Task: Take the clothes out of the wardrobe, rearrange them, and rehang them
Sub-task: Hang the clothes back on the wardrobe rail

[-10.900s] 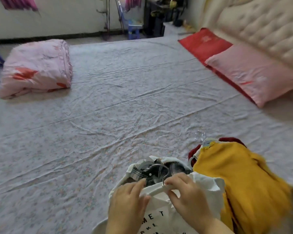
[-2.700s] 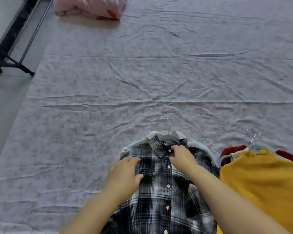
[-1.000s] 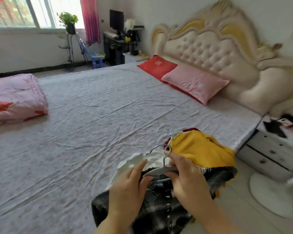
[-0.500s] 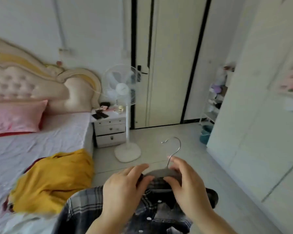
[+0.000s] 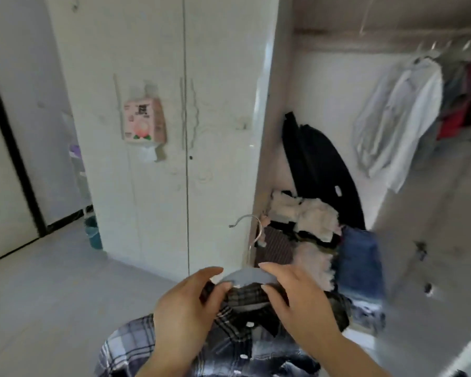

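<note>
A black-and-white plaid shirt [image 5: 229, 333] hangs on a grey hanger [image 5: 246, 276] with a metal hook, low in the middle of the view. My left hand [image 5: 185, 308] grips the hanger's left shoulder and collar. My right hand [image 5: 297, 297] grips its right shoulder. The open wardrobe [image 5: 337, 104] is straight ahead on the right. A white shirt [image 5: 400, 118] and several darker garments [image 5: 462, 104] hang from its rail at the upper right.
Loose clothes [image 5: 310, 227] are piled on the wardrobe floor, with a black garment [image 5: 316, 164] leaning behind them. Closed white wardrobe doors [image 5: 158, 131] carry a pink tissue pack [image 5: 144, 122]. An open door panel [image 5: 430, 254] stands at the right. A teal bin [image 5: 93, 235] sits on the left floor.
I have turned from the bed and fan to face the wardrobe. Both hands still hold the hanger with the plaid shirt, now carried up close to the open compartment.
</note>
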A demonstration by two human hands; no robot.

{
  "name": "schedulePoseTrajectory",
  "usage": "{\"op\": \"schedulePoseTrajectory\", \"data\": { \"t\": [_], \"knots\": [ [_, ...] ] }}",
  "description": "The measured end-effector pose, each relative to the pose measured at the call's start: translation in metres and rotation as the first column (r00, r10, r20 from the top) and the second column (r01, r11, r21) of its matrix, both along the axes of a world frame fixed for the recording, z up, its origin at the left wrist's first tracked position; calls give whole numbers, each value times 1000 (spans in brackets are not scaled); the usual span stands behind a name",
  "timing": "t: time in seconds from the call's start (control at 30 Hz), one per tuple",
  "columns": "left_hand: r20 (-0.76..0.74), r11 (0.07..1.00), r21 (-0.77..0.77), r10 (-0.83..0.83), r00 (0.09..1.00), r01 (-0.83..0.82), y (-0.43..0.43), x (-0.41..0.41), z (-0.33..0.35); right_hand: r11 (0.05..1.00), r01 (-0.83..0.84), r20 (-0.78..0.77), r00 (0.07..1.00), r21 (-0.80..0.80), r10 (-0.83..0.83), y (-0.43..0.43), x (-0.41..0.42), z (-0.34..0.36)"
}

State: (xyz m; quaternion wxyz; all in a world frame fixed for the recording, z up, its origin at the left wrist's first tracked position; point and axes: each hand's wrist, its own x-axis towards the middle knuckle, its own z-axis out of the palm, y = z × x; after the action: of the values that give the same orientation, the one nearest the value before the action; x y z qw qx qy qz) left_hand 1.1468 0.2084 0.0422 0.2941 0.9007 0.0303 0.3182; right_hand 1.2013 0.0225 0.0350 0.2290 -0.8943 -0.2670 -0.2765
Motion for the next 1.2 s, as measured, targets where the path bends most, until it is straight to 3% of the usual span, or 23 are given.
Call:
{"op": "schedulePoseTrajectory", "data": {
  "t": [0.13, 0.33, 0.53, 0.83, 1.2],
  "knots": [
    [-18, 976, -89, -202, 979, 200, -77, 61, 5, 984, 176, 43, 984, -41, -174, -86, 24, 12],
    [-6, 893, -135, -435, 900, 430, -158, 147, 23, 913, 394, 236, 902, -107, -362, -174, 61, 39],
    [-2, 793, -125, -601, 799, 596, -208, 235, 47, 822, 531, 399, 813, -207, -425, -221, 118, 69],
    [108, 749, -64, -651, 751, 659, -259, 364, 81, 765, 610, 473, 747, -206, -467, -259, 230, 113],
    [192, 839, 39, -539, 820, 542, -320, 517, 121, 789, 590, 529, 730, -169, -433, -325, 390, 159]
  ]
}}
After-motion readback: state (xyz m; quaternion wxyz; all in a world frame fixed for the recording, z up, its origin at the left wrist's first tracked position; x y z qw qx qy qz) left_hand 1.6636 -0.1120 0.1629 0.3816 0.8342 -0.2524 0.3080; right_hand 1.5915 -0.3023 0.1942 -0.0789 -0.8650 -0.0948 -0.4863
